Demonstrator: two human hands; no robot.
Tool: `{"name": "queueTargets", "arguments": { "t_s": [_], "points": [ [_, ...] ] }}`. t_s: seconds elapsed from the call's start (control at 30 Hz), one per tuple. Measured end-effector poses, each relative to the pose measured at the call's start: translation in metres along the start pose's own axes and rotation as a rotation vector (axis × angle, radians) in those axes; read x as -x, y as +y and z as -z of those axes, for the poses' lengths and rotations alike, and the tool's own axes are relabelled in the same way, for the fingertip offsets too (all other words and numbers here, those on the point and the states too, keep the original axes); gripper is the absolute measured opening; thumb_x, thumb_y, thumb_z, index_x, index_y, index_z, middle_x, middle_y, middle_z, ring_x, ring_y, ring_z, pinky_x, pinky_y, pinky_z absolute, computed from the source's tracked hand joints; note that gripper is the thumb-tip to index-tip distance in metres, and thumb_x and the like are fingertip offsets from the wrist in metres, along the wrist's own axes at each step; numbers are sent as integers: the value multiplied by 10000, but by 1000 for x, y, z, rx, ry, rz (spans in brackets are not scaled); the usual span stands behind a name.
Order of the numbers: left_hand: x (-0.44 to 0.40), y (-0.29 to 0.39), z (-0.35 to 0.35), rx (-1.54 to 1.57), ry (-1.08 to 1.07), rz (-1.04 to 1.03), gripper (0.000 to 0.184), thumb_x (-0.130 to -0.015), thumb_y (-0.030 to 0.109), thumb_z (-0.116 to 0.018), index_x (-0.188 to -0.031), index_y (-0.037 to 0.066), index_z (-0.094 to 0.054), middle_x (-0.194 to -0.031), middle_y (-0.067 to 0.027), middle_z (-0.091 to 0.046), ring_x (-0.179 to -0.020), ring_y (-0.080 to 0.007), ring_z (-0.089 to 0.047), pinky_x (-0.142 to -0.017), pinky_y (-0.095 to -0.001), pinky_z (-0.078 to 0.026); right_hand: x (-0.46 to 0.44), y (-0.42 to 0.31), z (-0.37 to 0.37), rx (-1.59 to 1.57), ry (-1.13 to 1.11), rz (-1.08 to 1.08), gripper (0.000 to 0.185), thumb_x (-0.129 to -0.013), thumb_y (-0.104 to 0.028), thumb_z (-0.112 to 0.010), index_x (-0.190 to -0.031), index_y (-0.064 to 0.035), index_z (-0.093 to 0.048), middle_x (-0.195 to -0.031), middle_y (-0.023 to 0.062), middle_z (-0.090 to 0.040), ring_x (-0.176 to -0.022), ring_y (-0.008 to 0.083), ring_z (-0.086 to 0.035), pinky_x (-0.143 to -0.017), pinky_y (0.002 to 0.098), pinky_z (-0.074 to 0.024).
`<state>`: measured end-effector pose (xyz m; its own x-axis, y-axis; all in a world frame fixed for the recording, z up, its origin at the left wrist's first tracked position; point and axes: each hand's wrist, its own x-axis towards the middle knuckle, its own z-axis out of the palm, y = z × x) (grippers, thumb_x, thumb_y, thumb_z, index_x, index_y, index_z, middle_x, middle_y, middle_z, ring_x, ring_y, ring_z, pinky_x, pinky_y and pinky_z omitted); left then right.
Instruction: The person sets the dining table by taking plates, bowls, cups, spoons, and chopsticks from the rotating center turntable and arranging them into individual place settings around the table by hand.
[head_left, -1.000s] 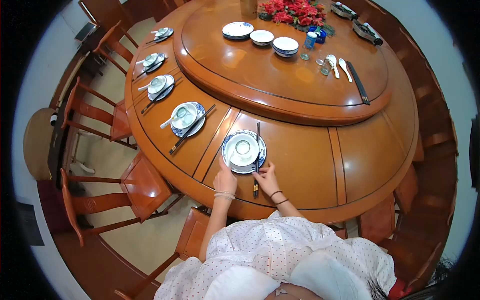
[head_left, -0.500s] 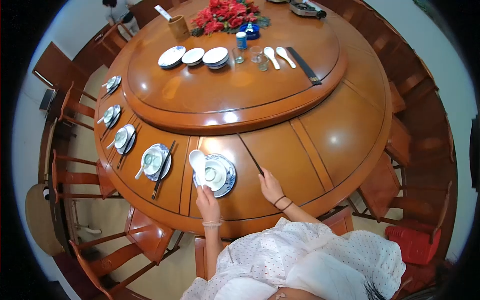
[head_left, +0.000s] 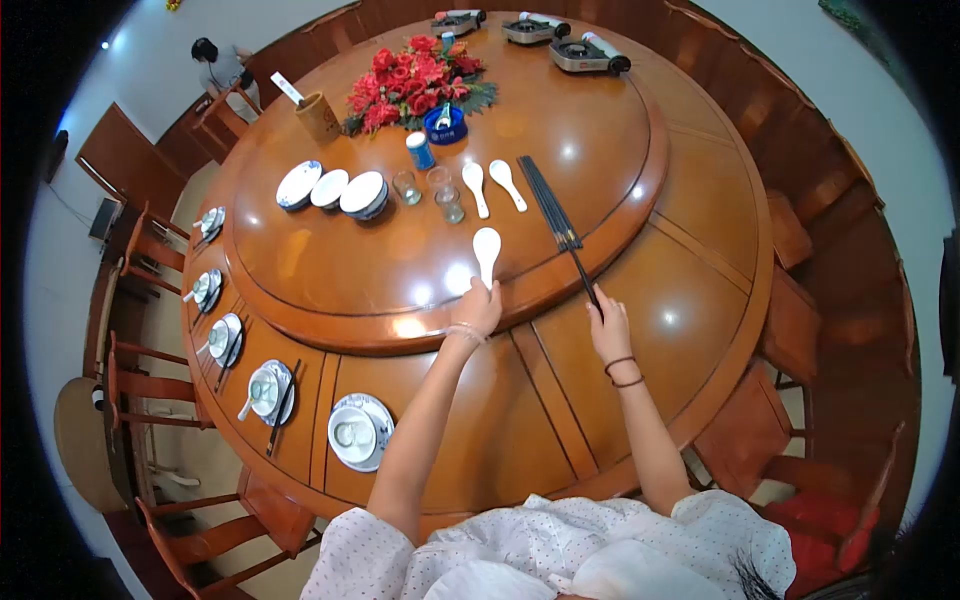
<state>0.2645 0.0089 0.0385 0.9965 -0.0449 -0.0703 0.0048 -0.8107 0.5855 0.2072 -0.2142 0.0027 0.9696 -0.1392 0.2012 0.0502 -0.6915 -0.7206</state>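
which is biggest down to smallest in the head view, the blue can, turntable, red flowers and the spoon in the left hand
1. Turntable
2. Red flowers
Unranked: spoon in the left hand and blue can; the spoon looks longer, but is nearer the camera.

I see spoons point(head_left: 475, 178) and chopsticks point(head_left: 545, 200) blocking the way ahead of the hands point(head_left: 479, 307). Rightward, the counter point(head_left: 690, 320) lies open.
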Motion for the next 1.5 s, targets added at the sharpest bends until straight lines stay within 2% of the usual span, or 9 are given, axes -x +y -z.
{"name": "queueTargets", "arguments": {
  "t_s": [0.1, 0.37, 0.63, 1.0, 1.1, 1.27, 1.33, 1.4, 1.5],
  "points": [
    [-63, 23, -10, -73, -126, 113, 399, -871, 330, -348, -915, -62, -406, -808, -298, -566, -788, -422, -559, -711, -470, -436, -77, 17, -16, 35, 76, 1, 366, -820, -130, -506, -1166, -17, -472, -865, 176, -535, -862, 307, -475, -801, 368, -387],
    [-197, 40, -55, -163, 50, 182, 375, -883, 312, -297, -968, -40, -393, -880, -267, -578, -839, -388, -569, -752, -439, -440, -220, 48, -77, 213, 123, -9, 340, -782, -107, -530, -1083, 48, -501, -954, 187, -488, -935, 326, -458, -809, 371, -403],
    [-231, 41, -68, -159, 32, 237, 398, -889, 311, -267, -974, -70, -346, -923, -302, -552, -882, -412, -548, -775, -444, -435, -235, 48, -94, 335, 72, 75, 349, -796, -149, -531, -1082, 50, -506, -916, 151, -471, -888, 293, -468, -739, 351, -439],
    [-229, 44, -62, -146, -6, 262, 505, -822, 251, -473, -1141, -91, -284, -950, -258, -570, -910, -359, -563, -783, -398, -456, -224, 60, -89, 93, 33, 134, 285, -796, -143, -541, -1056, -28, -569, -846, 142, -467, -816, 286, -478, -737, 346, -421],
    [-207, 43, -51, -111, -20, 218, 566, -812, 225, -491, -1200, -89, -223, -947, -252, -570, -898, -360, -564, -778, -403, -454, -224, 65, -89, 38, 48, 134, 285, -769, -171, -585, -1017, -32, -594, -819, 160, -494, -797, 288, -496, -728, 342, -421],
    [-86, 31, -23, -44, -51, -131, 661, -794, 198, -518, -1281, -30, -133, -775, -265, -572, -687, -390, -571, -608, -451, -462, -211, 74, -81, 34, 59, 126, 309, -758, -229, -602, -993, -28, -603, -841, 184, -510, -793, 302, -509, -732, 348, -423],
    [-14, 2, -10, -14, 0, -275, 573, -804, 195, -517, -1266, 28, -222, -847, -192, -581, -720, -346, -577, -614, -432, -462, -202, 81, -74, 59, 55, 135, 296, -769, -252, -596, -960, -26, -613, -831, 189, -515, -806, 297, -505, -740, 353, -418],
    [62, -18, 24, 159, 20, -206, 454, -792, 144, -549, -1194, 54, -356, -819, -138, -590, -689, -290, -586, -597, -383, -471, -196, 99, -70, 78, 46, 116, 296, -782, -269, -592, -920, -7, -616, -832, 184, -518, -818, 295, -494, -740, 378, -405],
    [176, -71, 64, 159, 347, 11, 262, -776, 94, -572, -1027, 40, -518, -756, -131, -588, -645, -262, -586, -568, -317, -475, -166, 86, -50, -79, 163, 297, 273, -798, -184, -551, -847, 84, -541, -510, 191, -414, -468, 239, -390, -498, 339, -350]
  ]
}}
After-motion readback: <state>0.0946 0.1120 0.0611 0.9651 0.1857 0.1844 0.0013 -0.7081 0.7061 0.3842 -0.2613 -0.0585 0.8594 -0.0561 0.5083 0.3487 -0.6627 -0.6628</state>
